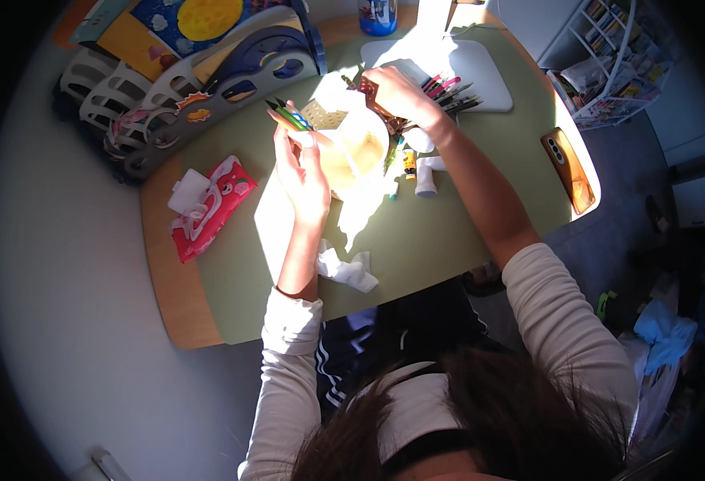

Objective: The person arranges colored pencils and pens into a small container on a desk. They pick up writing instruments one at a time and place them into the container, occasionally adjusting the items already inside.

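Observation:
My left hand (301, 171) holds several pencils (289, 115), among them a green one, their dark tips pointing up and left. Beside it stands a pale round basket (358, 147), washed out by sunlight. At the back of the table, my right hand (391, 90) is over a brown perforated holder (378, 108); whether its fingers grip anything is hidden. More pencils and pens (455, 96) lie in a bunch just right of this hand. Nearer me are a small yellow-labelled bottle (409, 164), a white cylindrical object (426, 182) and a white rounded item (419, 140).
A red wipes pack (220, 207) lies at the left, crumpled tissue (352, 270) near the front edge. A grey book rack (226, 96) lines the back left. A white lamp base (491, 78) and blue container (378, 17) stand behind. A phone (568, 171) lies by the right edge.

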Demonstrator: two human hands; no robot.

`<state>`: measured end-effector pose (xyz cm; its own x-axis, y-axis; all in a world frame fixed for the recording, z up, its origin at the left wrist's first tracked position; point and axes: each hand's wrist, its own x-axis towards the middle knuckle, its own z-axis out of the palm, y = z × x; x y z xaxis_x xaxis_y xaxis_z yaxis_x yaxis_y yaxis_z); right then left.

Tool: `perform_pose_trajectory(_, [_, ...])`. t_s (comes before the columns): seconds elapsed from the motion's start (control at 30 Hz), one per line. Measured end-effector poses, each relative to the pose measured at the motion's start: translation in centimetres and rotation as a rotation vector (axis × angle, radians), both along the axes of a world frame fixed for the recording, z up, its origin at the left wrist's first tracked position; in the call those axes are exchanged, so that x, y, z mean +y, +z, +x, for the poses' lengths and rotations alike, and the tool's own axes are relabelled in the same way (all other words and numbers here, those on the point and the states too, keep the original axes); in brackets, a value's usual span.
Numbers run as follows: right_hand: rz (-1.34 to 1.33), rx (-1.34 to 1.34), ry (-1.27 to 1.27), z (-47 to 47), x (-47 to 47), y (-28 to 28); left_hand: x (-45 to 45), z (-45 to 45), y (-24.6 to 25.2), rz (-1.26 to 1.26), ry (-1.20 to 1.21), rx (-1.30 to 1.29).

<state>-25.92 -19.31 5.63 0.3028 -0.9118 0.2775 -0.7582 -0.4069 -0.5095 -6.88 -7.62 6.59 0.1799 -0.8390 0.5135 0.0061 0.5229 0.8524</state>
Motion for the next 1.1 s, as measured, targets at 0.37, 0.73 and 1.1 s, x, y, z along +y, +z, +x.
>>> perform_pose_trajectory(0.37, [-0.337,-0.269,0.062,1.1,3.4,7.0,-0.1,0.1,-0.3,-0.030,0.009,-0.039])
perform_pose_trajectory(0.73, [-0.641,-0.200,0.067,1.9,7.5,11.7,-0.1,0.2,-0.5,-0.037,-0.021,-0.037])
perform_pose_trajectory(1.1, [-0.581,-0.209,0.046,2.2,9.2,13.0,0.0,0.3,-0.6,-0.048,0.021,-0.076])
